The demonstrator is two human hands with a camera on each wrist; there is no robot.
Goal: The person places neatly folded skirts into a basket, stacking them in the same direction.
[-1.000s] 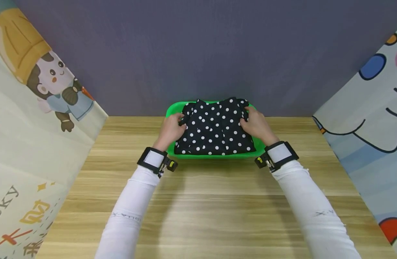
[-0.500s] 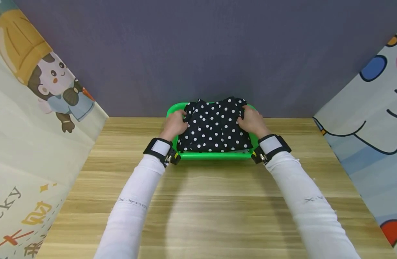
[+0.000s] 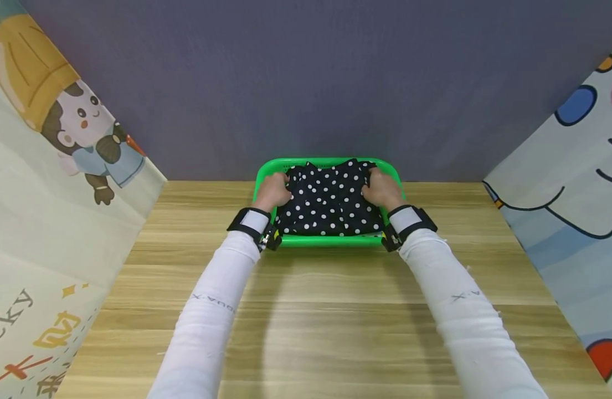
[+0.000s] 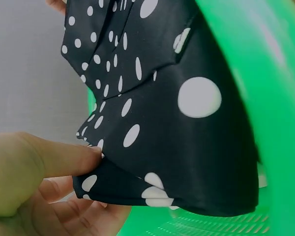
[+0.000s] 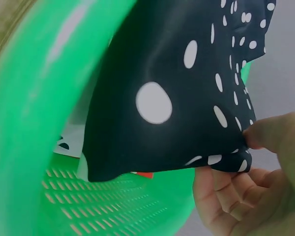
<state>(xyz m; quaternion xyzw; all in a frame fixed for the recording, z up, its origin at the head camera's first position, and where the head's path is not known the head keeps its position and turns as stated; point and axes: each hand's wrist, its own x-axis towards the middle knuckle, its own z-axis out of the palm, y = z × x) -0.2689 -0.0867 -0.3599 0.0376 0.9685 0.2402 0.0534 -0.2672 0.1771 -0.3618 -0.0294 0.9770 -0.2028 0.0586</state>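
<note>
A folded black cloth with white polka dots (image 3: 330, 202) lies within the rim of a green plastic basket (image 3: 330, 241). My left hand (image 3: 273, 191) pinches its left edge between thumb and fingers. On the opposite edge, my right hand (image 3: 384, 190) pinches the fabric the same way. In the right wrist view the polka-dot cloth (image 5: 187, 98) hangs above the perforated basket floor (image 5: 103, 206), with bits of white and red beneath it. The left wrist view has the thumb (image 4: 71, 157) pressed on a folded corner.
The basket stands on a wood-grain table (image 3: 330, 310), close against a dark grey-blue wall (image 3: 330, 83). Printed cartoon panels (image 3: 61, 166) flank the table on the left, with another patterned panel (image 3: 570, 205) on the right.
Both hands have moved slightly inward, and the cloth has gone lower into the basket. More of the basket's far rim shows now. Both hands keep their hold on the cloth.
</note>
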